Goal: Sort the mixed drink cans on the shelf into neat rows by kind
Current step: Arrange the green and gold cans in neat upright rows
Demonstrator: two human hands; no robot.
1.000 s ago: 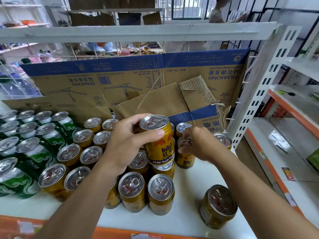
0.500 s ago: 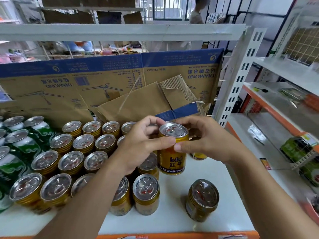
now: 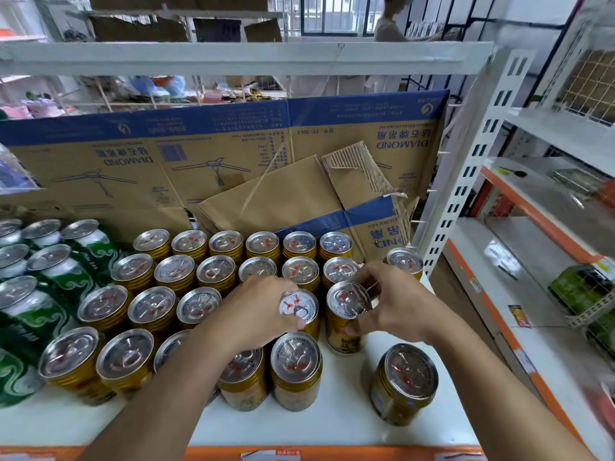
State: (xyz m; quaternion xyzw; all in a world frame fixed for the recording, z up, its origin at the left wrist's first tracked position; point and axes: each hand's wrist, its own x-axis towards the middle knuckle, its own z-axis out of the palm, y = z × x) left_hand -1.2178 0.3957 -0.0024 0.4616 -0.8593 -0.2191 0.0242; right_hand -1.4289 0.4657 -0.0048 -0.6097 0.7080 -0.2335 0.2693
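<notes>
White shelving [image 3: 466,181] — barred window [image 3: 332,15] (daylit)

Cans [image 3: 206,272] on shelf [image 3: 339,424], before cardboard [image 3: 213,161]

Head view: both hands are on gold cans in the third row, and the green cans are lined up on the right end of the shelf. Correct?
Not quite. In the head view the green cans stand at the left end. Left hand and right hand are on gold cans.

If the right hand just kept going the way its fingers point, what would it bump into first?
The right hand points left, fingers on a gold can. Going on, it would probably push that into the neighbouring gold can under the left hand.
</notes>
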